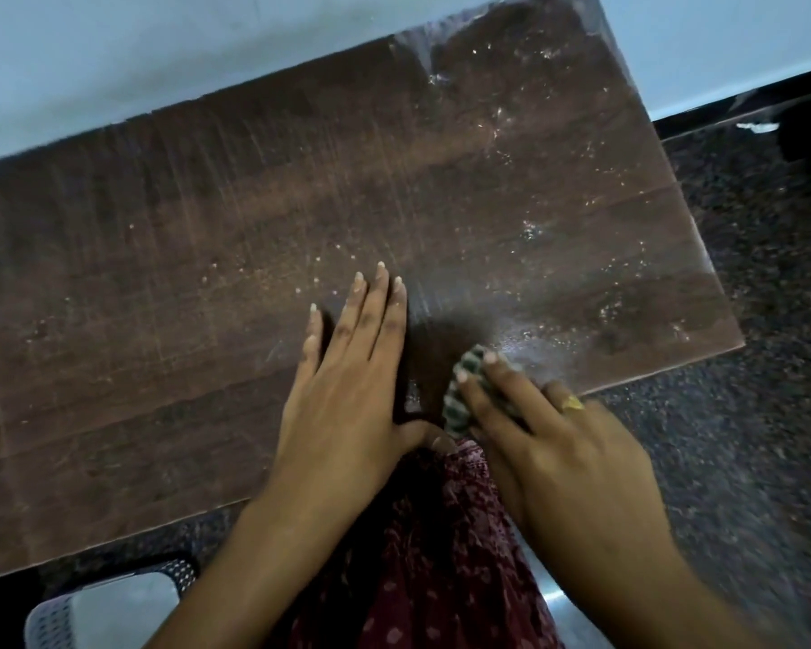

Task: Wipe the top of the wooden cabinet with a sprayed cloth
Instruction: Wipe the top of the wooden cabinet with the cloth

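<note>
- Pressing flat on the cabinet top (254, 236), my left hand (343, 391) has its fingers spread straight and holds nothing.
- At 3 o'clock of it, my right hand (548, 442) pins a striped cloth (460, 400) to the wood near the front edge, fingers curled over it, a ring (573, 404) showing.
- I see pale specks scattered toward 1 o'clock on the surface.
- At 7 o'clock, a grey perforated bin (99, 611) sits on the dark floor (745, 414).
</note>
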The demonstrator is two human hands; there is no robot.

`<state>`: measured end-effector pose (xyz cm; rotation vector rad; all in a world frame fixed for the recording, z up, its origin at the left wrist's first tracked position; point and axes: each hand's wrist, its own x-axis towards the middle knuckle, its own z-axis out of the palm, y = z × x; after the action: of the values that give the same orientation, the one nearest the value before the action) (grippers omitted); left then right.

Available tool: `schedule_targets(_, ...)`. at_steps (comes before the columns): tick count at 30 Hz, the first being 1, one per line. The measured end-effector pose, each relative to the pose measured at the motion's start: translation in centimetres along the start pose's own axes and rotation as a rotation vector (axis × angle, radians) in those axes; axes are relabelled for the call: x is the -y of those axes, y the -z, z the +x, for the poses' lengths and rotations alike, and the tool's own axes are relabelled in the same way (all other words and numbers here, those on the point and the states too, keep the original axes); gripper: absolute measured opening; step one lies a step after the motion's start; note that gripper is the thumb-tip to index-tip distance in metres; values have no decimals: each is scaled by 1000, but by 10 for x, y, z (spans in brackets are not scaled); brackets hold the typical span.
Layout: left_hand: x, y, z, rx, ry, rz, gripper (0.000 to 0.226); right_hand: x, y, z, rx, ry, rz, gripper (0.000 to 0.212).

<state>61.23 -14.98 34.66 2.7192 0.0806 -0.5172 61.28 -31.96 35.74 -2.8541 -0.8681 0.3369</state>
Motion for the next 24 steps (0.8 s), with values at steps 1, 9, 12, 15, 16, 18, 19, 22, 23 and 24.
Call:
schedule_targets(1, -2, -1, 1, -16, 2, 6, 118, -4, 1, -5, 11, -5, 11, 40)
schedule_targets(9, -6, 1, 27, -65, 16, 56, 125, -25, 14, 37, -41, 26, -19, 35)
schedule_targets(12, -6, 2, 29, -63, 21, 98, 124, -26, 20, 83, -93, 40, -62, 29)
schedule_targets(15, -8, 0, 26, -62, 27, 137, 121, -27, 25, 136, -185, 22, -91, 27)
schedule_targets(16, -10, 0, 26, -60, 33, 138, 121, -27, 26, 154, -209, 13, -91, 26)
schedule_targets(18, -12, -1, 27, -52, 57, 133, 121, -25, 32, 191, -221, -24, -67, 26)
schedule_targets(19, -12, -1, 28, -44, 69, 136, 122, -24, 35, 208, -219, -56, -47, 27)
schedule_targets(22, -13, -2, 29, -22, 88, 159, 125, -24, 45, 250, -227, -118, -13, 27)
schedule_targets(23, -13, -2, 29, -14, 92, 168, 125, -24, 47, 259, -227, -110, -19, 28)
schedule_targets(24, -13, -1, 29, -5, 94, 173, 125, -25, 48, 265, -229, -104, -36, 29)
